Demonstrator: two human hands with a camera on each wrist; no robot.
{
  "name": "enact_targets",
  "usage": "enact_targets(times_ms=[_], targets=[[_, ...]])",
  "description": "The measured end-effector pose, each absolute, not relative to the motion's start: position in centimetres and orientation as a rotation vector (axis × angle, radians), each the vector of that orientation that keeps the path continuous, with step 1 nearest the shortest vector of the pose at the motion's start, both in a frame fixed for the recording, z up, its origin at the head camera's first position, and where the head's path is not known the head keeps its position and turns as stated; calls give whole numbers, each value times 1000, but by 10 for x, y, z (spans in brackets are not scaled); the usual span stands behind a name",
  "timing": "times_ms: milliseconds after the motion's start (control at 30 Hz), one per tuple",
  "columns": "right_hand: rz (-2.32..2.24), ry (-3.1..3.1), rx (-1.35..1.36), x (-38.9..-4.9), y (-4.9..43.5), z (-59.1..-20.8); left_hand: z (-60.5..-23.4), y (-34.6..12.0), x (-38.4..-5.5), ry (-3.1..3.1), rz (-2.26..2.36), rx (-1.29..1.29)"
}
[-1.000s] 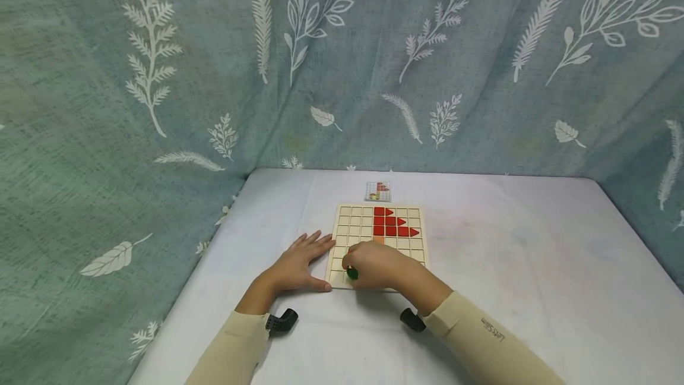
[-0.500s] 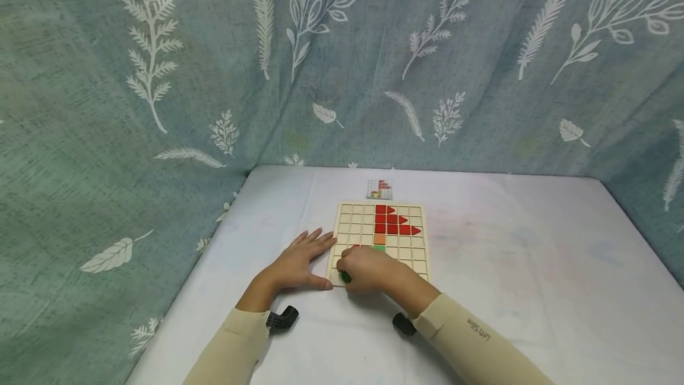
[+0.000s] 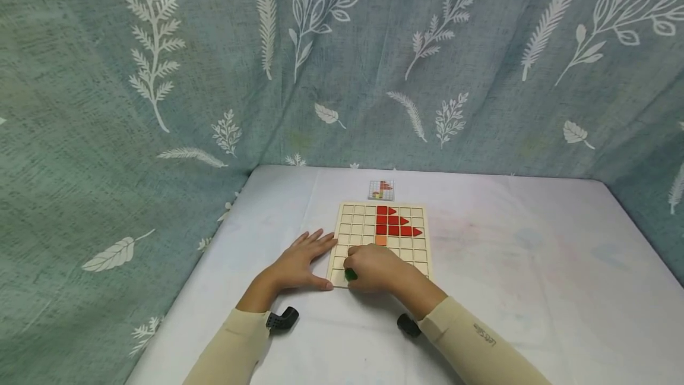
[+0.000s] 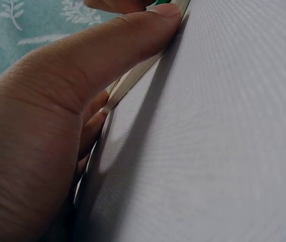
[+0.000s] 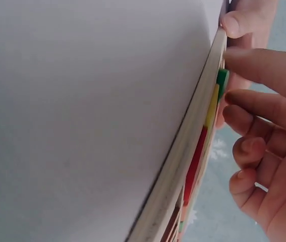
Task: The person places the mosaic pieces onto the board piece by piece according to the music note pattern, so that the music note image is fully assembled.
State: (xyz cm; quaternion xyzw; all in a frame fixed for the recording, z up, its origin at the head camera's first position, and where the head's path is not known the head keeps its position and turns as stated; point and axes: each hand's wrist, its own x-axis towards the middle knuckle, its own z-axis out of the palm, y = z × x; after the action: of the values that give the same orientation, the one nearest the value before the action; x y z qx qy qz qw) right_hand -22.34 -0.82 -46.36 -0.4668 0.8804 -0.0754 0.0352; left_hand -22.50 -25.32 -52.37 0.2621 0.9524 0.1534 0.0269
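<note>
In the head view, a pale wooden grid board (image 3: pixel 419 252) lies on the table, its upper rows bearing red square and pointed tiles (image 3: pixel 393 230) with an orange tile (image 3: pixel 380 240) below them. My right hand (image 3: pixel 377 269) is over the board's lower left, pinching a small green tile (image 3: pixel 350 274) between thumb and index finger. The right wrist view has this green tile (image 5: pixel 223 80) at the board's surface, past a yellow piece (image 5: pixel 212 108) and a red one (image 5: pixel 196 156). My left hand (image 3: pixel 301 263) lies spread at the board's left side, thumb at the near corner.
Behind the board lies a small picture card (image 3: pixel 381 190) with a coloured grid pattern. A white cloth covers the table (image 3: pixel 513 266). A green leaf-patterned curtain (image 3: pixel 342 64) hangs at the back and left.
My right hand shifted slightly left with the green tile, then back a little to the right. A green square below the orange tile showed briefly and is covered again. My left hand stays put.
</note>
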Motion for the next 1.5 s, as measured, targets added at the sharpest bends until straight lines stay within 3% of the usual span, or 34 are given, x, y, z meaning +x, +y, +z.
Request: enact_targets(times_ms=[400, 1067, 1500], targets=[[-328, 2551, -1586, -231, -6, -464, -521, -255, -222, 2927, 495, 821], [-351, 2601, -1432, -237, -4, -469, -516, -251, -225, 2914, 498, 779], [-515, 2602, -1227, -250, 33, -459, -521, -250, -228, 2926, 467, 730]])
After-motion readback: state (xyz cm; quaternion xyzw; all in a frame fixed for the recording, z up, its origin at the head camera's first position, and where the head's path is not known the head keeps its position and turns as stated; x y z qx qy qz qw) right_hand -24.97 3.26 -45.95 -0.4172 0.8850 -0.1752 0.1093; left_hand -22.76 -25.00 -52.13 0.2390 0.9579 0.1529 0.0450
